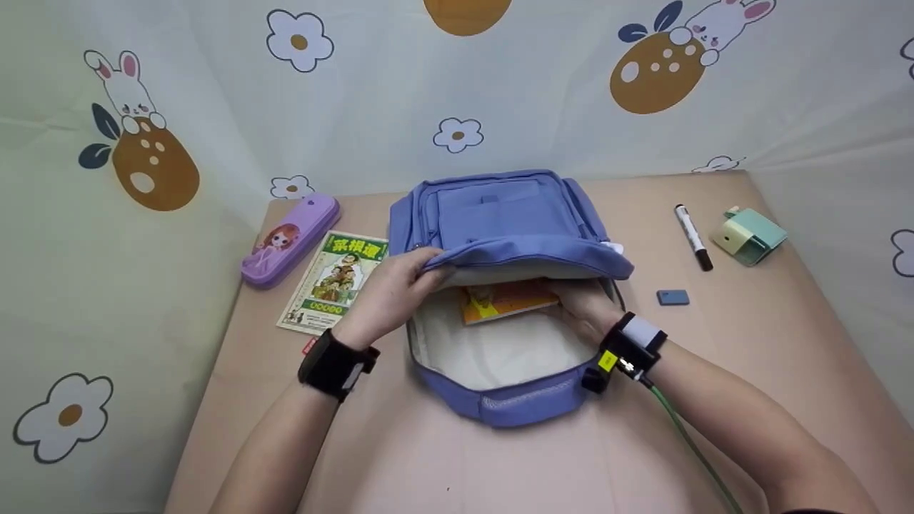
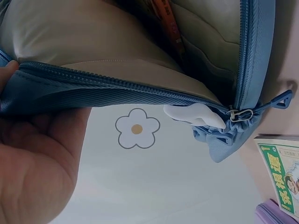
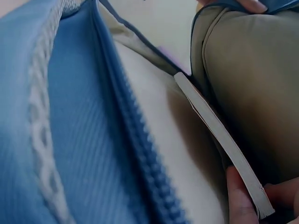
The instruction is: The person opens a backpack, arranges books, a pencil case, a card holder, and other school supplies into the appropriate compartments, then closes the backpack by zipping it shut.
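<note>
A blue backpack [image 1: 493, 207] lies on the table with its main compartment unzipped. My left hand [image 1: 389, 296] pinches the zippered edge of the raised flap [image 1: 528, 257], thumb on one side and fingers beneath. Inside the bag, an orange-covered book [image 1: 510, 301] is partly hidden under that flap. My right hand [image 1: 589, 307] reaches into the opening and grips the book's near end; the right wrist view shows thumb and fingers on either side of its page block [image 3: 224, 140]. Pale lining [image 2: 93, 32] fills most of the left wrist view.
On the left lie a purple pencil case [image 1: 289, 243] and a green-and-cream comic book [image 1: 339, 278]. To the right are a marker [image 1: 692, 237], a blue eraser [image 1: 673, 297] and a mint-and-cream pencil sharpener [image 1: 750, 235]. A patterned curtain [image 1: 371, 93] hangs behind the table.
</note>
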The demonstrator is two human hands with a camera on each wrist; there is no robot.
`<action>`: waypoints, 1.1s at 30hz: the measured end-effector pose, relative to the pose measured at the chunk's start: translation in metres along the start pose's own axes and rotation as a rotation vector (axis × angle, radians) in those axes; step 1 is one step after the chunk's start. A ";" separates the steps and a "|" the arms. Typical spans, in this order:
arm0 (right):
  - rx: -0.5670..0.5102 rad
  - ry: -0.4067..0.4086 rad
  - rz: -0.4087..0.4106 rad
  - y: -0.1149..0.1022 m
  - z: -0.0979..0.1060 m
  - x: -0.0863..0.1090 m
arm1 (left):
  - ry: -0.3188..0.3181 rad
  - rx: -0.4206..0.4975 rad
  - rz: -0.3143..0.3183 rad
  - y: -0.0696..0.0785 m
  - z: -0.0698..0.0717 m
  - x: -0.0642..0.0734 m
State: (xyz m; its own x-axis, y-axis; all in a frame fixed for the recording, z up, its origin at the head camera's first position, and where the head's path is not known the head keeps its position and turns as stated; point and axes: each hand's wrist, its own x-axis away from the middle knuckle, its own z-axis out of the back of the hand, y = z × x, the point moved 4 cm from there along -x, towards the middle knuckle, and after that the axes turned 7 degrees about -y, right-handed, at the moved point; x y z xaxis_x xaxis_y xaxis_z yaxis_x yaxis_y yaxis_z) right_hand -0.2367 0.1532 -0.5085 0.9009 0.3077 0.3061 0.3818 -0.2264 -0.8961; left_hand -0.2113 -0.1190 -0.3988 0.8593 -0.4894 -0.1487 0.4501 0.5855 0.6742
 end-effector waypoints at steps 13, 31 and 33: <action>-0.048 -0.180 0.064 -0.005 -0.006 0.023 | -0.011 0.006 0.014 -0.001 -0.004 0.001; 0.932 -0.261 0.165 -0.054 -0.007 0.111 | -0.018 -0.013 0.009 -0.003 -0.007 0.002; 0.867 -0.230 0.302 -0.067 -0.010 0.123 | -0.016 -0.014 0.008 -0.003 -0.006 0.001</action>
State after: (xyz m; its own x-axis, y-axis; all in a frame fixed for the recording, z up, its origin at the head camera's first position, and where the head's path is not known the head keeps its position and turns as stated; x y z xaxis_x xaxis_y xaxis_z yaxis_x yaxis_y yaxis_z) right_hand -0.1495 0.1970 -0.4080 0.8383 0.5442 0.0340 -0.2310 0.4109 -0.8819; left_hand -0.2099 -0.1172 -0.4052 0.8588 -0.4951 -0.1315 0.4468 0.5983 0.6652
